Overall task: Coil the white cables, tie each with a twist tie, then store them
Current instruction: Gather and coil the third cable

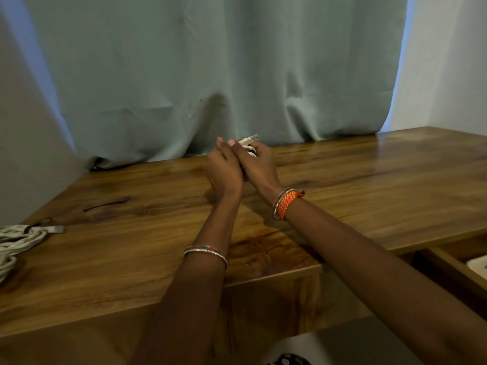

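Both hands raised together above the table (342, 180), well back toward the curtain (210, 61). Right hand (259, 164) curled round a small white cable (249, 143); plug end pokes out past the fingers, a few white loops visible beneath it. Left hand (224, 168) pressed against the right, fingers up near the plug; whether it pinches the cable or a tie cannot be told, as its back faces the camera.

Judgement: step in hand is finishing this coil or tying it. No twist tie visible. To do it well: keep the loops even and clamped in the right hand so they do not spring, leave the plug end free, wrap the tie across the middle of the bundle and twist snug without kinking the cord.

More pale cables (18, 246) lie loosely bunched at the left edge of the table, well apart from the hands, apparently not yet coiled.

Surface: glossy wood grain with dark streaks. An open drawer (453, 275) at lower right, likely the storage place. Pale walls either side of the curtain
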